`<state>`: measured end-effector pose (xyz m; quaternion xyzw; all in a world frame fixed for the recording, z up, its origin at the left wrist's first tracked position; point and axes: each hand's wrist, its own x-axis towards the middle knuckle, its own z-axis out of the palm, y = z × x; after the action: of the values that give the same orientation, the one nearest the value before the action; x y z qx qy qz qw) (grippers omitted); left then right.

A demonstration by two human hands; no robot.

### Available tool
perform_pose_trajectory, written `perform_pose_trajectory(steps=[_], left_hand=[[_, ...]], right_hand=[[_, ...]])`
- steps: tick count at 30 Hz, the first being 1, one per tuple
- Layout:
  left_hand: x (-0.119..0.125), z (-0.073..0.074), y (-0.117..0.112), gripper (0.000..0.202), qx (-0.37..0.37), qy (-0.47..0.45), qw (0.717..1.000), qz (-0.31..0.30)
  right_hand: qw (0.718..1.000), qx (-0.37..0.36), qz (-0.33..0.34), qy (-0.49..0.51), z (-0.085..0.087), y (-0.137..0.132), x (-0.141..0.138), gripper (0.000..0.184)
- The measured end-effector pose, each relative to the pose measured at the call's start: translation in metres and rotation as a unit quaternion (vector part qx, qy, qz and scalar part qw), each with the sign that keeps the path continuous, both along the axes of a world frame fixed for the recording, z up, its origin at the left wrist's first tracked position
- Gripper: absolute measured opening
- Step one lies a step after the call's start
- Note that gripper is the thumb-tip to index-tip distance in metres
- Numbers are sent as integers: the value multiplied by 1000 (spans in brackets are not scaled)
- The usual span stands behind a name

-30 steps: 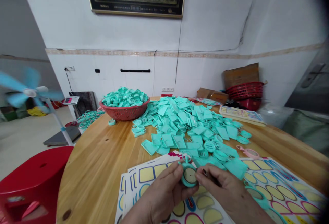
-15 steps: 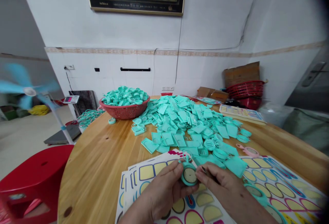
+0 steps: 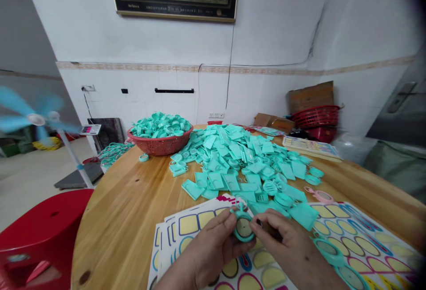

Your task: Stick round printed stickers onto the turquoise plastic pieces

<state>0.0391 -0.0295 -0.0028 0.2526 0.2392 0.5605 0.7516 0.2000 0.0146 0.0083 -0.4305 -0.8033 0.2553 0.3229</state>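
A round teal plastic toy piece [image 3: 244, 228], shaped like a pocket watch with a loop on top, is gripped by my left hand [image 3: 213, 243]. Its face is pale beige with a tiny dark mark near the middle. My right hand [image 3: 288, 239] is closed in a pinch at the piece's right edge, and a small dark thing [image 3: 259, 223] shows between thumb and forefinger, too small to name. Beneath both hands lie sticker sheets [image 3: 193, 223] with yellow shapes in coloured outlines. Two more round teal pieces [image 3: 328, 248] rest by my right wrist.
A large heap of teal plastic parts [image 3: 233, 148] covers the table's middle. Behind it to the left stands a red basket [image 3: 159, 145] full of such parts. More sticker sheets [image 3: 362, 236] and a pink piece [image 3: 321, 196] lie right. A red stool [image 3: 43, 223] stands left.
The view has shifted slightly, so things sit a little further left. Both hands keep nearly the same pose around the teal piece. The fan blades have turned.
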Motion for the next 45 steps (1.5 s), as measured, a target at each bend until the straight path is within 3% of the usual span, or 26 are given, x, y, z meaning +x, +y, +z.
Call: perform_pose_trajectory(steps=[9, 31, 45], left_hand=[[0, -1, -1, 14, 6, 16, 1000, 1], [0, 3, -2, 12, 8, 19, 1000, -2], [1, -1, 0, 12, 12, 19, 1000, 4]], right_hand=[[998, 50, -11, -44, -3, 1, 1, 20], [996, 72, -42, -42, -1, -6, -4, 15], [981, 179, -44, -67, -5, -5, -3, 16]])
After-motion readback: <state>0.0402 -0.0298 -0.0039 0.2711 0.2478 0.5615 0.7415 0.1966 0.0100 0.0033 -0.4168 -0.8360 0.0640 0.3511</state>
